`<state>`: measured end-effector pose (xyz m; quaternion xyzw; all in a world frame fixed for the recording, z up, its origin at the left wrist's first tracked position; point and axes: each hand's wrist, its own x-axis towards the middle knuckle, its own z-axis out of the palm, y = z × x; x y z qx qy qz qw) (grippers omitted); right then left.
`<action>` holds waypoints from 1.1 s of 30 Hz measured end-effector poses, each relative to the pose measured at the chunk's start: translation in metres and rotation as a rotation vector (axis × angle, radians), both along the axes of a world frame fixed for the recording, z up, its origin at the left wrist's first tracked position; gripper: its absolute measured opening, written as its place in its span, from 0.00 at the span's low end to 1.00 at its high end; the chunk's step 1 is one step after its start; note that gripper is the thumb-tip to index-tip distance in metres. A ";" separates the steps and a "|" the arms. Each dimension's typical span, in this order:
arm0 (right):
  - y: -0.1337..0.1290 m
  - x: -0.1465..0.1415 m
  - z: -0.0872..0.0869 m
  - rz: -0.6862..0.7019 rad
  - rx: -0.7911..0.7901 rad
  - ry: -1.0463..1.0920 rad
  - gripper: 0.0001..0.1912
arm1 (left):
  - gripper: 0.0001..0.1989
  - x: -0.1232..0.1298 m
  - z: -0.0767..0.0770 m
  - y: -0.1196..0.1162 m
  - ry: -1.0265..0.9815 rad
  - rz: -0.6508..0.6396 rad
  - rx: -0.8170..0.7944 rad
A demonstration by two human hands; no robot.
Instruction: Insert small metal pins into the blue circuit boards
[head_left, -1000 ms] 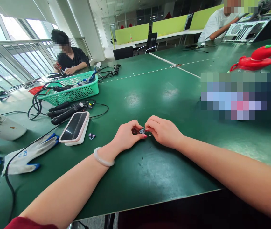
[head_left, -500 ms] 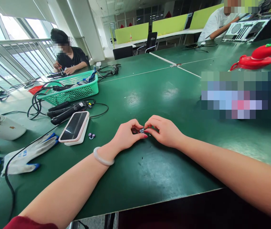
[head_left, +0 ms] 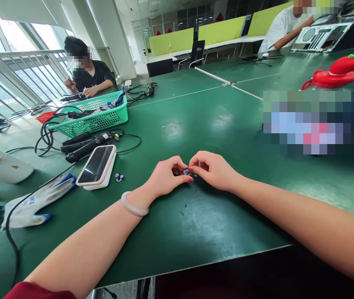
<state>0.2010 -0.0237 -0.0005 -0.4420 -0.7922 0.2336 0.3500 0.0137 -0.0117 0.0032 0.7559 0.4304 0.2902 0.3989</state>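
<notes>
So it was just one head-worn cam, pointed forward and down over the green table (head_left: 164,232), near enough that the left hand (head_left: 169,176) and right hand (head_left: 212,171) sat just below mid-frame, but wide enough to catch yellow-green partitions (head_left: 222,33) way back.

Basket (head_left: 110,120), glove (head_left: 41,201) on green table (head_left: 170,228)

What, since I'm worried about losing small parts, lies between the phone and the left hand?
In the head view, small purplish pieces lie there on the green tabletop, nearer the phone than the left hand.
</notes>
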 end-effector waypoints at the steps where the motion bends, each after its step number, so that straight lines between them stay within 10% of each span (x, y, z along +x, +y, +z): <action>1: 0.000 0.000 0.000 0.000 0.002 -0.001 0.05 | 0.16 0.000 0.000 0.000 -0.003 -0.006 0.001; 15: 0.003 0.001 -0.009 0.001 0.213 -0.358 0.12 | 0.19 -0.001 -0.005 0.014 -0.411 0.227 -0.146; 33: 0.003 0.002 -0.002 -0.129 0.079 -0.060 0.08 | 0.15 0.002 0.000 0.005 -0.007 0.260 0.082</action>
